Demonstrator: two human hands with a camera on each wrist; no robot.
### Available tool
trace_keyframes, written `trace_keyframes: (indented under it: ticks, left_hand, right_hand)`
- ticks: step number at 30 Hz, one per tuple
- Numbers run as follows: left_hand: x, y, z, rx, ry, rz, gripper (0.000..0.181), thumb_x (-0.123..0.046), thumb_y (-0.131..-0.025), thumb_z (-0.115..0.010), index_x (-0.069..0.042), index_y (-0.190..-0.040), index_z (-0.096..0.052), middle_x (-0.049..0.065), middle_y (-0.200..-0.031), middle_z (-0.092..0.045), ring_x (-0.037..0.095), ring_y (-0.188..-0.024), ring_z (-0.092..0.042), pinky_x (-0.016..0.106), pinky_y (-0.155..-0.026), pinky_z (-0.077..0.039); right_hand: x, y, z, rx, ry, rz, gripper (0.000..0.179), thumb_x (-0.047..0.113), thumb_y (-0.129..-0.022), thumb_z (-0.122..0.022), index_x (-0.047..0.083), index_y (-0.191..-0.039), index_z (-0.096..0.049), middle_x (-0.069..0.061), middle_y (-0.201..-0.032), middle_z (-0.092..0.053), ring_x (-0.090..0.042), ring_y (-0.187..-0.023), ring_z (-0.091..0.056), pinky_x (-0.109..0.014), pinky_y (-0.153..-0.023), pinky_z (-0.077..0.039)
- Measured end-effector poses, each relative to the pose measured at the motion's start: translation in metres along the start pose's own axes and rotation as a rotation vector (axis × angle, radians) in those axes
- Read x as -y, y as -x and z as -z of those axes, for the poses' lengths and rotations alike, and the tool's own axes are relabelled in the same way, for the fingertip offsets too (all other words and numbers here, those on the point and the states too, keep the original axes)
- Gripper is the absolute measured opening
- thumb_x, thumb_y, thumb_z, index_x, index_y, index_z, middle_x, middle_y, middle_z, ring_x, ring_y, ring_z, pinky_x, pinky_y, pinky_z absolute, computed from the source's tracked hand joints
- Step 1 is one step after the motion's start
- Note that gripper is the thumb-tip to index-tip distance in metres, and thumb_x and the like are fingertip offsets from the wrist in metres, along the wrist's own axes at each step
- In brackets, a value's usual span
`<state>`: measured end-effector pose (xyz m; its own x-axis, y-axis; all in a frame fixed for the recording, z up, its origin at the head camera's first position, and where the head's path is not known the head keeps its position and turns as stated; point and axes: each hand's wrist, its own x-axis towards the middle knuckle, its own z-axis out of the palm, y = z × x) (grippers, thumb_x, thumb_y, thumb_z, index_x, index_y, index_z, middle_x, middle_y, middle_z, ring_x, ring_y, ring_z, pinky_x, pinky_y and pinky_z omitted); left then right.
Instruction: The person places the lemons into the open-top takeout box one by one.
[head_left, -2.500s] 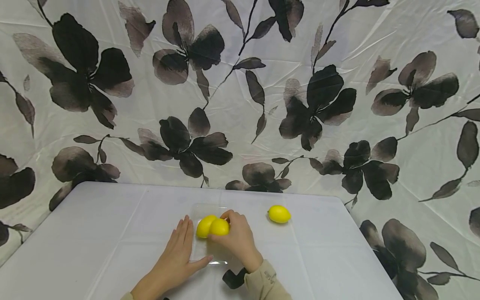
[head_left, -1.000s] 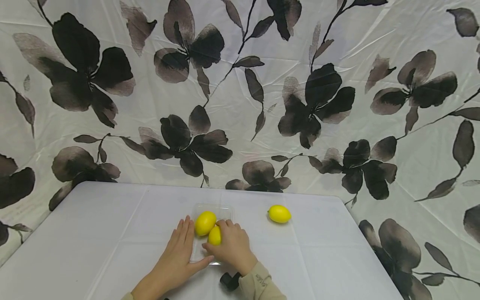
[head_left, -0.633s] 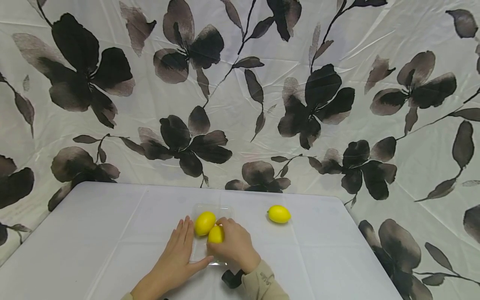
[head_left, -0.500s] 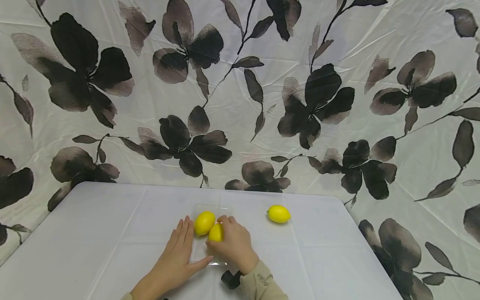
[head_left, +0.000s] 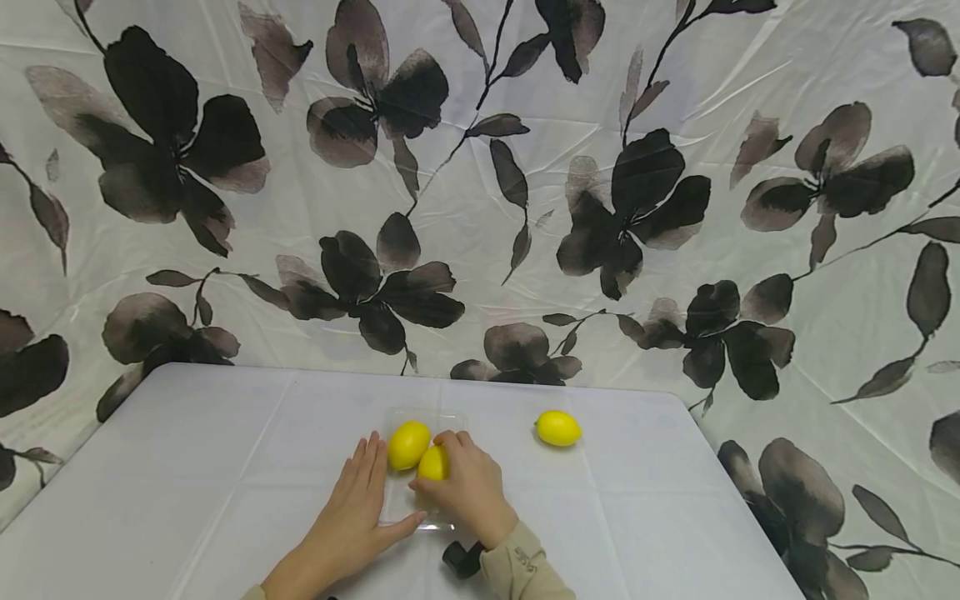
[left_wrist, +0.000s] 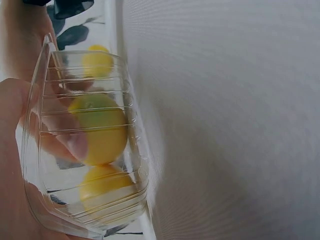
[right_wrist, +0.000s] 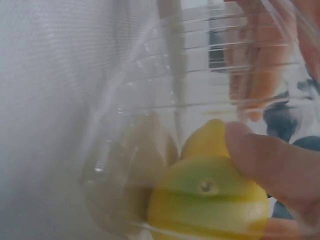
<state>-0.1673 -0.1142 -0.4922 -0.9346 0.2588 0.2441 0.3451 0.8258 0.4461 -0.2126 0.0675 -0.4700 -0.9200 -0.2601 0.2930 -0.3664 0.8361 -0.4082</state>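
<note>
In the head view a clear plastic container (head_left: 401, 502) stands on the table with two yellow lemons in it. My right hand (head_left: 476, 490) reaches in from the right and grips the nearer lemon (head_left: 432, 463) between thumb and fingers. The right wrist view shows the thumb (right_wrist: 265, 160) against this lemon (right_wrist: 210, 200), which has a greenish end. Just behind it to the left lies the other lemon (head_left: 408, 445). My left hand (head_left: 351, 510) lies along the container's left side, fingers straight and thumb spread across the near edge.
A third lemon (head_left: 558, 428) lies on the white table (head_left: 637, 500), right of the container. A black device (head_left: 461, 559) sits by my right wrist. Behind the table hangs a white cloth (head_left: 510, 242) with dark flowers.
Over the earlier frames my right hand brings its lemon slightly nearer, beside the other one, and the two now sit apart in view. The left hand and third lemon have stayed put.
</note>
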Motion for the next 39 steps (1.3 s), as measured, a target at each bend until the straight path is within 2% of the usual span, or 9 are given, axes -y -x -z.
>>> trace_keyframes:
  ticks: [7,19,22,31,34,39]
  left_hand:
    - [0.000,0.001,0.000,-0.003,0.010,0.001,0.112,-0.065,-0.085,-0.064,0.011,-0.152,-0.019,0.028,-0.161,-0.010,0.045,-0.148,-0.010,0.061,-0.117,-0.015]
    - [0.001,0.002,0.001,-0.007,-0.004,-0.001,0.113,-0.069,-0.085,-0.061,0.011,-0.152,-0.019,0.028,-0.161,-0.011,0.045,-0.148,-0.010,0.061,-0.117,-0.016]
    - [0.001,0.002,0.002,-0.003,0.000,0.001,0.114,-0.070,-0.085,-0.061,0.011,-0.152,-0.019,0.028,-0.161,-0.011,0.045,-0.148,-0.010,0.061,-0.117,-0.016]
    - [-0.001,0.001,0.000,-0.001,0.011,0.008,0.114,-0.070,-0.085,-0.060,0.012,-0.152,-0.018,0.028,-0.161,-0.009,0.045,-0.148,-0.009,0.061,-0.117,-0.015]
    - [-0.001,0.001,0.000,-0.003,0.009,0.013,0.114,-0.069,-0.085,-0.061,0.012,-0.152,-0.018,0.028,-0.161,-0.009,0.044,-0.148,-0.009,0.061,-0.117,-0.015]
    - [-0.001,0.000,-0.002,-0.009,0.009,0.018,0.114,-0.067,-0.084,-0.063,0.012,-0.152,-0.018,0.028,-0.161,-0.010,0.044,-0.148,-0.008,0.060,-0.118,-0.015]
  right_hand:
    - [0.001,0.000,0.003,0.036,0.005,-0.001,0.062,0.050,-0.073,-0.083,0.013,-0.120,-0.064,-0.004,-0.105,-0.066,-0.017,-0.081,-0.063,-0.035,-0.069,-0.054]
    - [0.002,-0.004,0.018,0.004,0.007,-0.076,0.053,0.052,-0.083,-0.074,0.016,-0.121,-0.066,-0.002,-0.111,-0.072,-0.025,-0.092,-0.068,-0.045,-0.071,-0.055]
    - [0.000,-0.005,0.025,-0.024,-0.028,-0.076,0.048,0.049,-0.087,-0.072,0.015,-0.119,-0.067,-0.004,-0.109,-0.072,-0.025,-0.092,-0.068,-0.045,-0.071,-0.055]
    - [-0.022,-0.015,0.041,-0.142,-0.150,-0.133,0.032,0.037,-0.092,-0.068,0.012,-0.112,-0.069,-0.006,-0.104,-0.071,-0.017,-0.074,-0.062,-0.029,-0.063,-0.050]
    - [-0.034,-0.019,0.046,-0.202,-0.178,-0.148,0.029,0.033,-0.092,-0.068,0.010,-0.110,-0.070,-0.008,-0.102,-0.071,-0.022,-0.076,-0.063,-0.030,-0.065,-0.049]
    - [-0.057,-0.023,0.053,-0.296,-0.230,-0.211,0.029,0.028,-0.091,-0.068,0.006,-0.110,-0.069,-0.011,-0.106,-0.070,-0.031,-0.088,-0.064,-0.040,-0.075,-0.052]
